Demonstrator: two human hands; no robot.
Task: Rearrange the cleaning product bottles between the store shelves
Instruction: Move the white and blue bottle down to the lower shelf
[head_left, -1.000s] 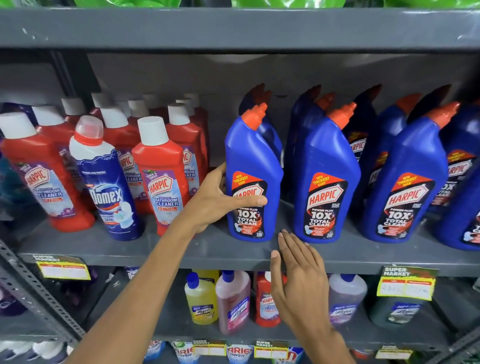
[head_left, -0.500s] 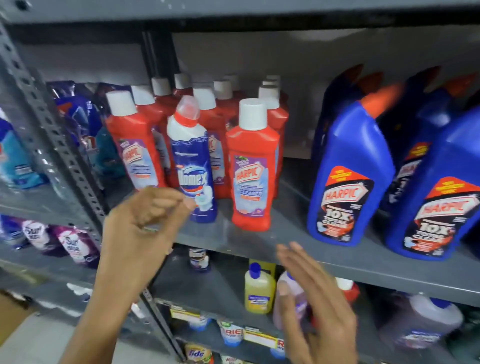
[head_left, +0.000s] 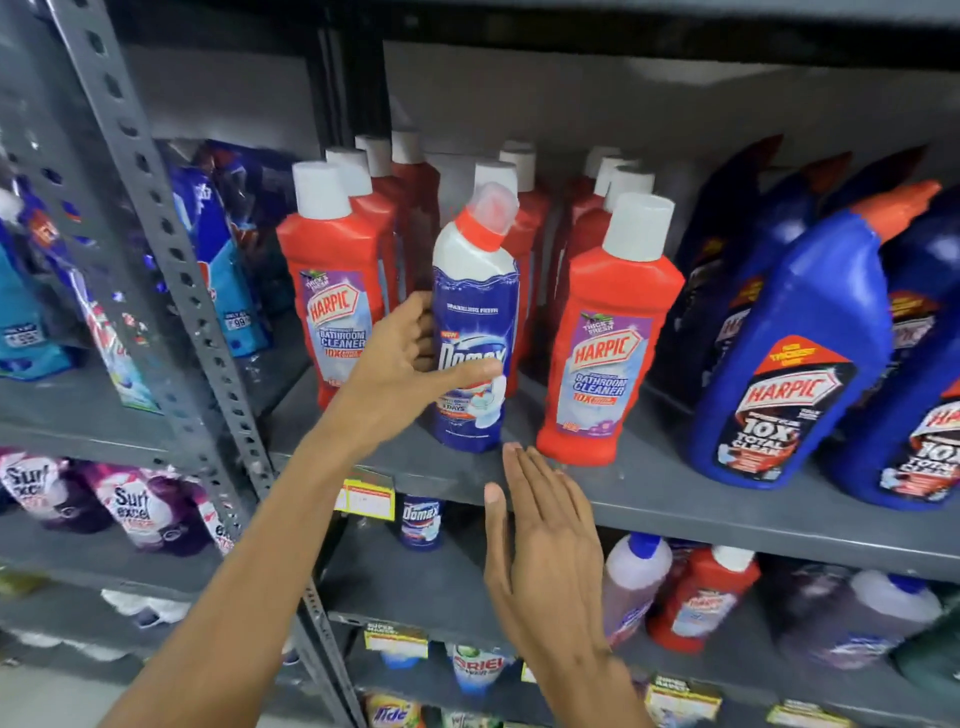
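A blue-and-white Domex bottle with a red neck and clear cap stands upright at the front of the grey middle shelf, among red Harpic bathroom cleaner bottles. My left hand wraps around its left side, with the thumb across the front label and the fingers behind. My right hand is flat and holds nothing, its fingers spread, fingertips at the shelf's front edge just below the Domex bottle. Blue Harpic bottles with orange caps fill the right of the shelf.
A perforated grey upright post divides this bay from the left one, which holds blue detergent pouches and Surf Excel packs. The shelf below holds a small Domex bottle, a purple bottle and a yellow price tag.
The view has swung left. My left hand let go of a blue Harpic bottle, travelled left and closed around the Domex bottle. My right hand followed along the shelf edge.
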